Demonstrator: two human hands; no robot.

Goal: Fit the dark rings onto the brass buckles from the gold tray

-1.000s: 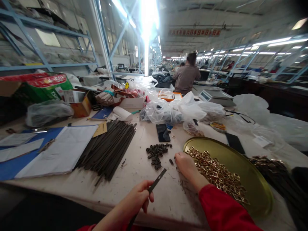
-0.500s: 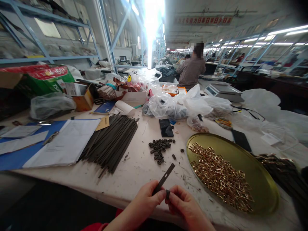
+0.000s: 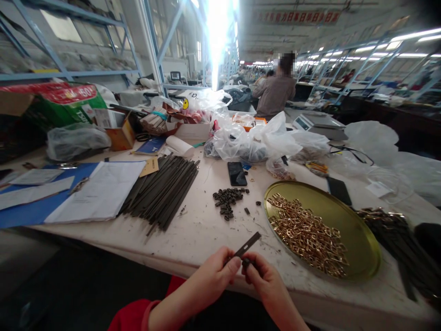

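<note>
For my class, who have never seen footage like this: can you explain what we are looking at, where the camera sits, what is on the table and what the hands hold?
The camera is worn on a person's head and looks down at their own two bare hands. The left hand grips a thin dark strap. The right hand pinches a small dark loop at the strap. On the white table lie a bundle of straps, a pile of loops, a round tray of gold buckles, a phone and papers. Another person works farther back.
</note>
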